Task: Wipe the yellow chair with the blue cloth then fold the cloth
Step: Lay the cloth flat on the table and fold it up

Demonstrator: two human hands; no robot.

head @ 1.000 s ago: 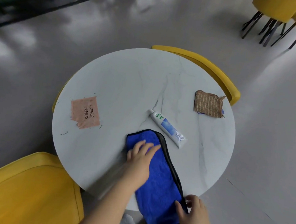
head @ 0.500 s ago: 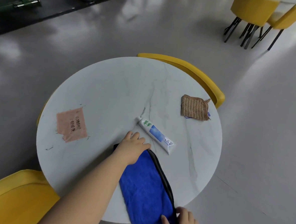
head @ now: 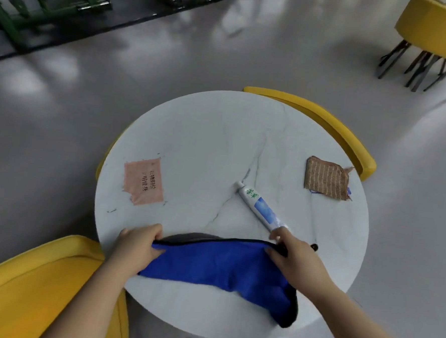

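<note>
A round, marble-veined table [head: 218, 142] fills my view; at its six o'clock edge the left hand [head: 136, 247] and right hand [head: 289, 254] each pinch a corner of the plush blue cloth [head: 216, 262], stretched between them.

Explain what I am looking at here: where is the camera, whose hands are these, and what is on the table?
No machine here: a person works bare-handed, and one head-worn camera looks forward and down. The left hand and right hand each grip an end of the blue cloth along its dark-trimmed edge, over the round white table. Also on it: a white-and-blue tube, a brown striped cloth, a pink label. A yellow chair stands near left; a second chair is at the far side.
</note>
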